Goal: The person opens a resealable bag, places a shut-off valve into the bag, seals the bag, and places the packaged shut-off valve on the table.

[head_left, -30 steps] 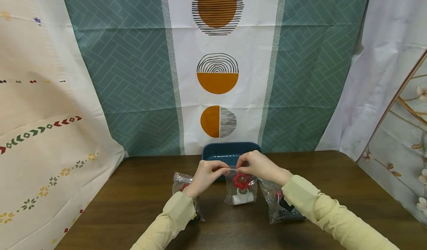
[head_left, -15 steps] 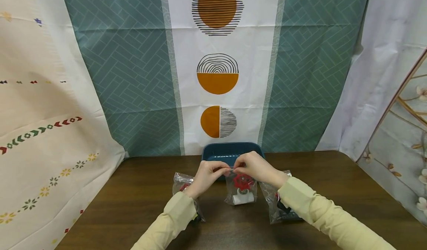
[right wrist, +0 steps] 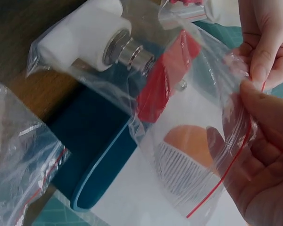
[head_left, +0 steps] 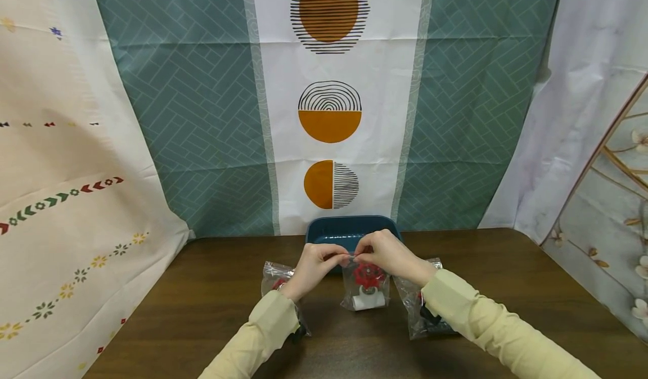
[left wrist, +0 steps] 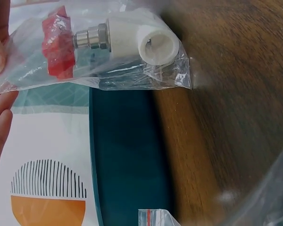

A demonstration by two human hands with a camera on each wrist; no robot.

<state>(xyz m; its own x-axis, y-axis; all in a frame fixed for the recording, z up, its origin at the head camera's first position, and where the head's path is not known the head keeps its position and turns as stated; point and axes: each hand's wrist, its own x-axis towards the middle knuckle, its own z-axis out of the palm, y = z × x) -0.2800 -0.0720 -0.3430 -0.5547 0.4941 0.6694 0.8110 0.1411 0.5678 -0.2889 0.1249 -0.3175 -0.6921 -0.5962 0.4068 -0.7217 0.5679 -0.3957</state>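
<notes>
A clear zip bag [head_left: 348,294] hangs upright in front of me, its top edge pinched between both hands. Inside it is a valve [left wrist: 125,35] with a white plastic body, a metal stem and a red handwheel [right wrist: 165,77]. My left hand [head_left: 315,267] pinches the bag's left top corner with thumb and fingertips. Close beside it, my right hand [head_left: 394,258] pinches the same edge. In the right wrist view the bag's red zip line [right wrist: 228,174] runs past the right thumb, and the two thumbs almost meet.
Behind the hands a dark blue tray [head_left: 354,219] stands at the back of the wooden table [head_left: 212,289]. Another zip bag [head_left: 273,272] lies partly under the left forearm. A further bag [head_left: 416,320], with red and black parts, lies partly beneath the right forearm.
My right hand has slid slightly left along the bag's top edge, nearer the left hand. Over the last half second both hands look still.
</notes>
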